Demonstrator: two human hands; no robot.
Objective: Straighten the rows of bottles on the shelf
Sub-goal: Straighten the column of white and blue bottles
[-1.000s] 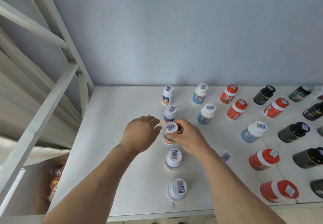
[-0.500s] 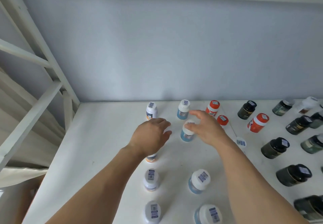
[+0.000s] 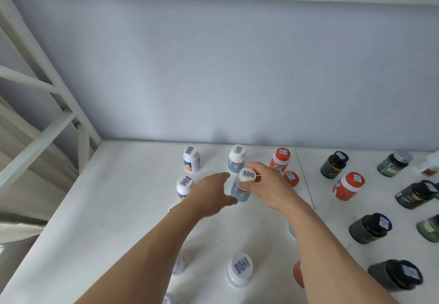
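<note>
Bottles stand in loose rows on the white shelf (image 3: 118, 208), running from the front edge toward the back wall. Only the head view is available.

Head view: the blue bottle with a white cap (image 3: 241, 193) is second from the back in its row, just in front of another blue bottle (image 3: 236, 160) by the wall. It looks slightly tilted, cap toward the right.

Risk, as judgement:
- The held bottle is gripped high, near the cap. A sideways push there could tip it rather than slide it.
- The orange-capped bottle (image 3: 291, 178) sits just beside the right hand's knuckles. A small swing to the right could knock it, or the taller orange bottle (image 3: 279, 161) behind it.
- The left forearm crosses over the white bottles' row. A white bottle (image 3: 183, 187) stands just beside the left wrist, and another is partly hidden under the arm, so lowering the arm could topple them.

Pose:
- Right hand (image 3: 266, 187) comes in from the lower right, its fingers (image 3: 251, 186) curled round the upper body of the blue bottle, clamped on it.
- Left hand (image 3: 211, 196) reaches in from the lower left, fingers straight and slightly apart, tips near the bottle's left side. Whether they touch it I cannot tell.
</note>
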